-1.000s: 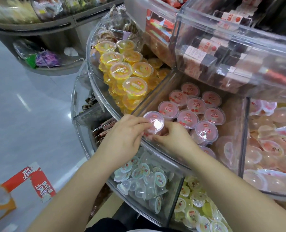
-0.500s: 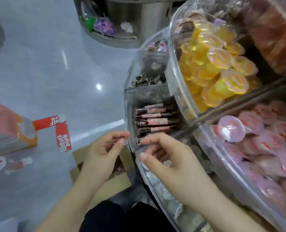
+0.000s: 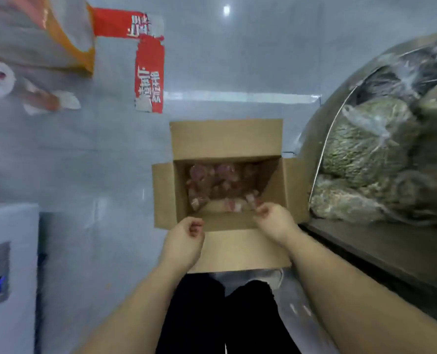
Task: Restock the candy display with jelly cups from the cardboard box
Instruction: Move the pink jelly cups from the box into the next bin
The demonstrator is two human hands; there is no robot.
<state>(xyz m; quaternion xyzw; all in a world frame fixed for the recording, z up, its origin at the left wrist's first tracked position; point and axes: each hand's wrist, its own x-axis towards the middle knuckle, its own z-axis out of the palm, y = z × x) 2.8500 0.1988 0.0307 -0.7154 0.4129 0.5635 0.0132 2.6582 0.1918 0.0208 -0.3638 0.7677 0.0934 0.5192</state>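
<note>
An open cardboard box [image 3: 225, 139] stands on the floor in front of me, its flaps spread out. Pink jelly cups [image 3: 212, 180] lie blurred in its bottom. My left hand [image 3: 186, 235] hovers over the box's near left edge with its fingers loosely curled and nothing in it. My right hand [image 3: 272, 218] reaches over the near right edge, fingers loosely curled just above the nearest cups, and I see nothing held. The candy display's upper bins are out of view.
The display's curved lower case [image 3: 381, 154] with bagged greenish goods bulges at the right, close to the box. An orange and red carton [image 3: 148, 70] lies on the grey floor at upper left. A white unit [image 3: 5, 264] stands at left. My dark-trousered legs [image 3: 227, 315] are below.
My view has swung from the display bins down to the floor. Both hands left the pink cup set in the bin and dropped, empty, to the open box.
</note>
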